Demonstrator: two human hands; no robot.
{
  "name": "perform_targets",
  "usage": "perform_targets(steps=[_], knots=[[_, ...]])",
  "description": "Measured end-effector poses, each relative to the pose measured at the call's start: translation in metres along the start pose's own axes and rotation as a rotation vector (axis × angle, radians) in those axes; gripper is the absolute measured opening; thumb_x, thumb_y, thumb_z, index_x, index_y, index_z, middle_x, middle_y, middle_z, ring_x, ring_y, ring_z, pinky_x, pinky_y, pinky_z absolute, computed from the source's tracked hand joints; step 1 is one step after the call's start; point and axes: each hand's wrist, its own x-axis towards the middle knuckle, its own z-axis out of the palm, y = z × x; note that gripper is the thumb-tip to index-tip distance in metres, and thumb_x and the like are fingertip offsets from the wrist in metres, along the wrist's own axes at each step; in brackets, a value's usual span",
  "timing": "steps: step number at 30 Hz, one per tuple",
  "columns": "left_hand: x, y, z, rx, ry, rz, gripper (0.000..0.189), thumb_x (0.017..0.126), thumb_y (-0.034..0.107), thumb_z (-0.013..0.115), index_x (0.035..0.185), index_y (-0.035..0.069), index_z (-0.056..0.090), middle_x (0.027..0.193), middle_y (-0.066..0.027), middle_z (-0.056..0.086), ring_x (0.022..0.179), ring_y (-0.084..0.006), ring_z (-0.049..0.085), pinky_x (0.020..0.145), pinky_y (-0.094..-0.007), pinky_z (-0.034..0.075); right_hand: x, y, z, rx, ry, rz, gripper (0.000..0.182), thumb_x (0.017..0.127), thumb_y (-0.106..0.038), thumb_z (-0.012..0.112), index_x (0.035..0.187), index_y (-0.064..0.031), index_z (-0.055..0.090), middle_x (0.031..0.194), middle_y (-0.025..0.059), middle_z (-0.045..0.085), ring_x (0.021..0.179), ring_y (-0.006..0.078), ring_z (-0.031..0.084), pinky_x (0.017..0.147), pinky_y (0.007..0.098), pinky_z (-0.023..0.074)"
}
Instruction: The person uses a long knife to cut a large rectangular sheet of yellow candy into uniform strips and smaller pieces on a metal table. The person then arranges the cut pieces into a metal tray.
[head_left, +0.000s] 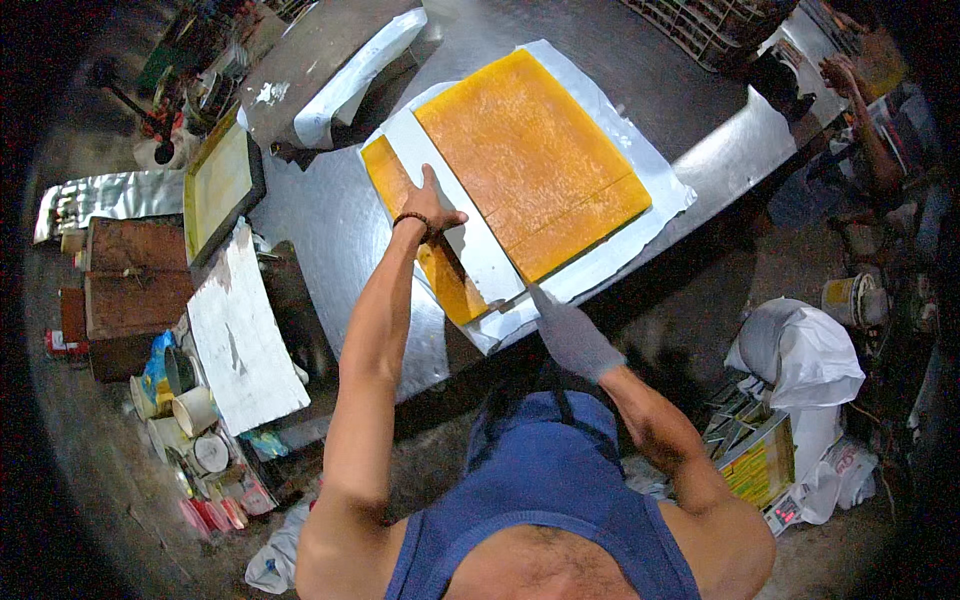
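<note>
A flat orange-yellow slab (534, 150) lies on a white sheet (667, 195) on a metal-topped table. A thin line runs across the slab near its lower right edge. Over its left part rests a long white board (480, 247), with a yellow strip (450, 289) showing beyond it. My left hand (431, 206), a beaded bracelet at the wrist, presses on the board with fingers spread. In a grey glove, my right hand (574, 337) is at the board's near right corner, beside the slab's edge. It is blurred, and I cannot tell what it grips.
The metal table (330, 217) has its near edge just before me. A shallow tray (221, 191) and a white panel (244, 337) stand at left, near several tubs (195, 412). A bucket (851, 298) and a white bag (814, 360) are at right. Another person's hand (840, 73) shows at upper right.
</note>
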Motion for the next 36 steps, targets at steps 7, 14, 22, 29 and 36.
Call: perform_targets(steps=[7,14,22,29,36], knots=[[0.001,0.007,0.003,0.025,0.014,0.025,0.131,0.057,0.037,0.09,0.152,0.01,0.003,0.14,-0.0381,0.032,0.128,-0.0457,0.042,0.107,-0.0432,0.039,0.007,0.012,0.008,0.028,0.018,0.004,0.054,0.093,-0.013,0.046,0.142,0.0025,0.03,0.084,0.0291,0.061,0.078,0.0457,0.061,0.068,0.0541,0.0473],[0.0,-0.005,0.008,0.079,0.052,0.014,0.13,0.059,0.039,0.089,0.151,0.009,0.002,0.141,-0.0365,0.033,0.127,-0.0453,0.044,0.107,-0.0438,0.039,-0.062,-0.01,-0.014,-0.045,-0.28,0.196,0.053,0.093,-0.012,0.042,0.142,0.0038,0.03,0.095,0.0283,0.06,0.079,0.0415,0.06,0.072,0.0498,0.0504],[-0.003,0.01,0.0,0.097,0.032,0.022,0.131,0.058,0.041,0.088,0.151,0.006,0.002,0.131,-0.0361,0.046,0.119,-0.045,0.051,0.101,-0.0441,0.044,-0.029,0.027,0.047,0.066,0.152,-0.013,0.053,0.093,-0.012,0.045,0.142,0.0008,0.031,0.09,0.0288,0.059,0.083,0.0448,0.059,0.073,0.0547,0.0463],[-0.003,0.003,0.003,0.021,0.008,0.01,0.132,0.058,0.042,0.088,0.151,0.008,0.001,0.139,-0.0383,0.034,0.126,-0.0469,0.044,0.104,-0.0465,0.042,-0.175,0.019,0.023,0.091,-0.057,0.274,0.058,0.09,-0.018,0.054,0.142,-0.0019,0.034,0.094,0.0243,0.062,0.087,0.0418,0.061,0.076,0.0499,0.0483],[0.006,0.002,0.006,-0.061,-0.018,-0.032,0.137,0.056,0.05,0.087,0.151,0.01,-0.003,0.146,-0.0397,0.019,0.134,-0.0488,0.031,0.11,-0.0483,0.033,-0.104,0.01,0.006,0.284,0.279,0.334,0.041,0.087,-0.026,0.064,0.116,0.0011,0.054,0.089,0.02,0.065,0.084,0.0361,0.065,0.074,0.0434,0.0507]])
